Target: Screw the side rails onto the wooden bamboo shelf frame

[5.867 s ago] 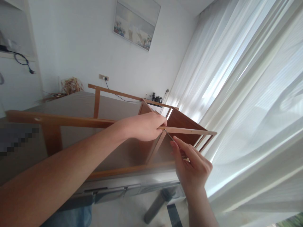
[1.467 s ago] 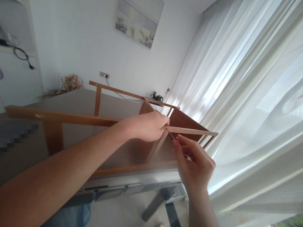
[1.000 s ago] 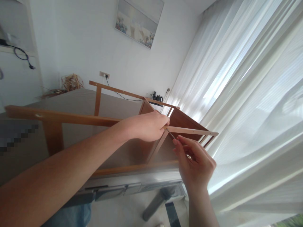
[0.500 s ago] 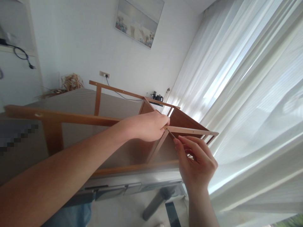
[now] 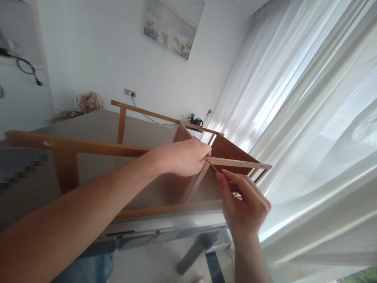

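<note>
A brown wooden frame (image 5: 88, 147) with rails and cross posts lies on a grey table (image 5: 97, 125). My left hand (image 5: 182, 157) is wrapped round its near top rail at a joint with a slanted post. My right hand (image 5: 243, 206) pinches a thin metal tool (image 5: 212, 167), a screwdriver or hex key, whose tip meets the rail just right of my left hand's fingers. The tool's handle is hidden in my right hand.
White sheer curtains (image 5: 309, 118) fill the right side. A picture (image 5: 172, 25) hangs on the white wall, with a socket and cable (image 5: 129, 93) below. A small kettle (image 5: 196, 122) stands far back. A table leg (image 5: 191, 257) shows below.
My right hand's fingers have shifted slightly on the tool, as if turning it. My left hand and the frame stay put.
</note>
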The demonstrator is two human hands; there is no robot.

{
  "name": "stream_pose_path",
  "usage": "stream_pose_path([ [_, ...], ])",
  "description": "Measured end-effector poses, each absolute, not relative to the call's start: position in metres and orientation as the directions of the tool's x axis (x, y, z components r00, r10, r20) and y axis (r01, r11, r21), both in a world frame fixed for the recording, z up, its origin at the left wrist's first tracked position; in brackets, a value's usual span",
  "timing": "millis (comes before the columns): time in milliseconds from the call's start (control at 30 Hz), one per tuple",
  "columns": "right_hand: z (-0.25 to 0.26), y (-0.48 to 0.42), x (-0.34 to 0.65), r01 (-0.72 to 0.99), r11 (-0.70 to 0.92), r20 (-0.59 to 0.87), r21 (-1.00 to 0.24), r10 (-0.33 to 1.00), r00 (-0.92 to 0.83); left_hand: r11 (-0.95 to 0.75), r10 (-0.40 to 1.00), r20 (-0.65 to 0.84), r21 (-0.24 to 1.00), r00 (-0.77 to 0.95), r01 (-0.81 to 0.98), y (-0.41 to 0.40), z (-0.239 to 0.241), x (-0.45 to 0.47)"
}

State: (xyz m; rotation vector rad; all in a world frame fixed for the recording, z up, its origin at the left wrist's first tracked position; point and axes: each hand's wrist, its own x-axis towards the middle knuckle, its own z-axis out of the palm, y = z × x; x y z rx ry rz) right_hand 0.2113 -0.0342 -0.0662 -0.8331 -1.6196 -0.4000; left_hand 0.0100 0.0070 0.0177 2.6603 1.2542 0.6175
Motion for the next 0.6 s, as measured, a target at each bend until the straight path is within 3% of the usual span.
stream_pose_path([
  [600, -0.0645, -0.0372, 0.2069, 0.721, 0.687, 0.958, -0.092, 0.26, -0.125, -0.64, 0.767, 0.289, 0.288, 0.572, 0.712, 0.0071, 0.0176, 0.0096],
])
